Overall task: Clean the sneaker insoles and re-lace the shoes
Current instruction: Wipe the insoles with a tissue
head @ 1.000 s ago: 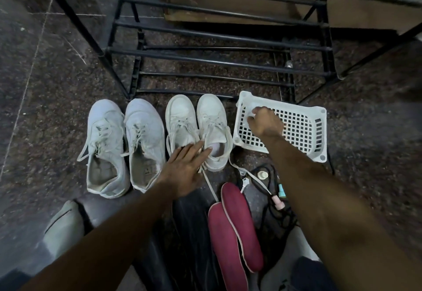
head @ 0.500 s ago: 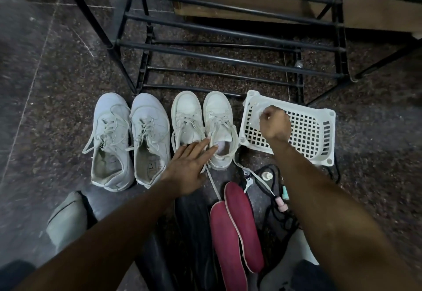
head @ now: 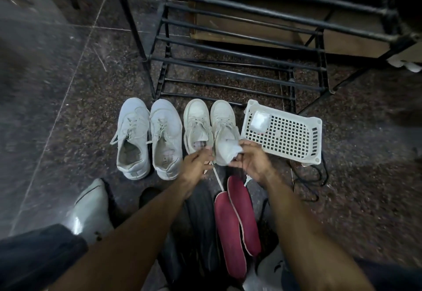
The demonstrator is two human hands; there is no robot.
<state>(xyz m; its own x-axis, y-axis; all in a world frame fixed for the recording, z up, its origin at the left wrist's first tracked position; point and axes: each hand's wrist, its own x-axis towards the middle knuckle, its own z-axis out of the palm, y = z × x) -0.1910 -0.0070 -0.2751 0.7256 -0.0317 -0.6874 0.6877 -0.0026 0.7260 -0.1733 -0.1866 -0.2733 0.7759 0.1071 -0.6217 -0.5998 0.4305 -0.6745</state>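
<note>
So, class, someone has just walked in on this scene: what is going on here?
A person crouched over the floor holds a white cloth in front of them. The right hand grips it, and the left hand pinches its other edge. Two pairs of white sneakers stand in a row before a black rack. Two red insoles lie out on the floor beside a loose lace. A white basket sits to the right.

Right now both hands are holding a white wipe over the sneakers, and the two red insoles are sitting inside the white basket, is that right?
Not quite. The head view shows both hands, left hand and right hand, holding the white wipe, but the two red insoles lie on the floor near the person, not in the white basket. The basket holds only a small white packet.
</note>
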